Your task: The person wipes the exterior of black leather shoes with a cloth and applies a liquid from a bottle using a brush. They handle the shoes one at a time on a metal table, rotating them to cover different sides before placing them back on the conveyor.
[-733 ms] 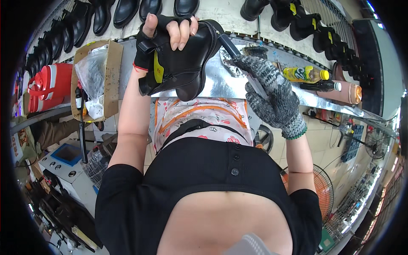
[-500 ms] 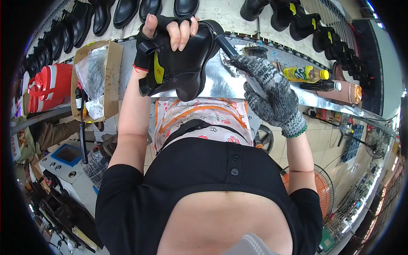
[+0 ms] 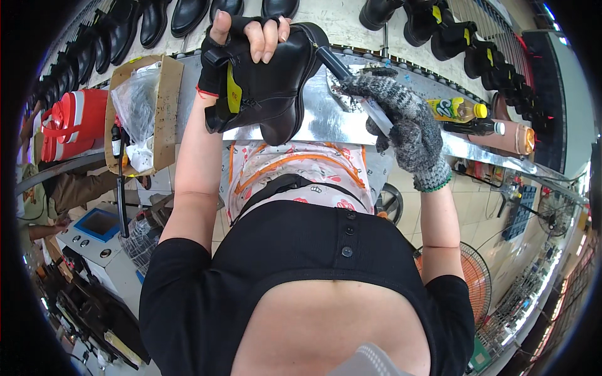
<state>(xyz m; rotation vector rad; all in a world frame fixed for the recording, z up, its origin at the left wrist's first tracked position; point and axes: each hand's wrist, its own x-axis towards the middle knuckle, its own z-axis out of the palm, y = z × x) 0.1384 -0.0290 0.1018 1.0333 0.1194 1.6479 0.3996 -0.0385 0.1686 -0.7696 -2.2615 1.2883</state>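
- Fingers (image 3: 266,39) of the left hand (image 3: 244,37) curl over the top edge of a black ankle boot (image 3: 269,81), pinching its upper between fingertips and thumb; a fingerless black glove covers the palm.
- That boot is held up above the metal bench (image 3: 326,119), tilted, its sole turned to the right and its heel hanging low near the bench's front edge; a yellow tag (image 3: 233,95) sits on its side.
- Wrapped in a grey knitted glove, the right hand (image 3: 404,125) has its fingers closed round a slim tool with a pale handle (image 3: 376,113); the tool's dark tip meets the boot's sole edge.
- Beside the right hand, a yellow-capped bottle (image 3: 458,109) and a dark bottle (image 3: 473,127) lie on the bench.
- Left of the boot stands an open cardboard box (image 3: 166,106) with clear plastic bags (image 3: 135,100) inside.
- Beyond the bench, rows of black boots (image 3: 188,12) stand in a line.
- A red container (image 3: 75,119) sits at far left.
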